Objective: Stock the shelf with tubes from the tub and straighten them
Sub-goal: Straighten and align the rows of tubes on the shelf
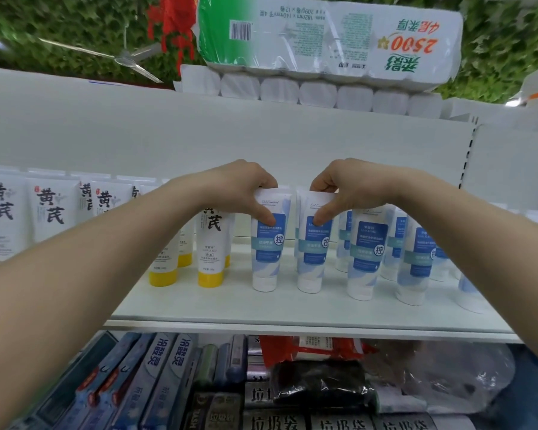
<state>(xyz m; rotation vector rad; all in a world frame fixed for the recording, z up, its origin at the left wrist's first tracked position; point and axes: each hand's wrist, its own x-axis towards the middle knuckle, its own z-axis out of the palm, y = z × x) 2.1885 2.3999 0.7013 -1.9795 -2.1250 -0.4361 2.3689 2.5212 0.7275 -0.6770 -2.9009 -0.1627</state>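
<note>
I see yellow-cap tubes (210, 243) standing far left on the shelf (292, 308). Left hand (246, 187) pinches the top of one blue tube (269, 243), thumb on its label. Right hand (339, 187) pinches the neighbouring tube (314, 246) likewise. More blue tubes (367, 252) stand right. Both gripped tubes upright, caps down.

hands (295, 190) pinching two upright tubes (269, 243), shelf (218, 302)
</note>
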